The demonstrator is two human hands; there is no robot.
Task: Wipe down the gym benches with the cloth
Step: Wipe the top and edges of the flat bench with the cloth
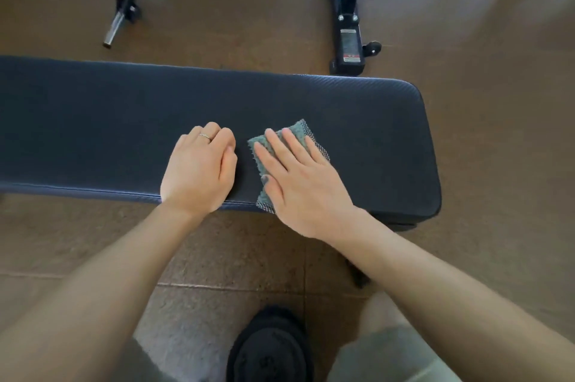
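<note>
Head view: right hand [300, 179] lies flat, fingers straight, pressing teal cloth [295, 136] onto dark padded bench [124, 120], near its right end. Cloth's near corner overhangs the bench's front edge. Left hand [199, 170] rests just beside, fingers curled under, grasping nothing; ring on one finger. Black equipment frame [345, 8] stands beyond on brown floor [482, 55].
</note>
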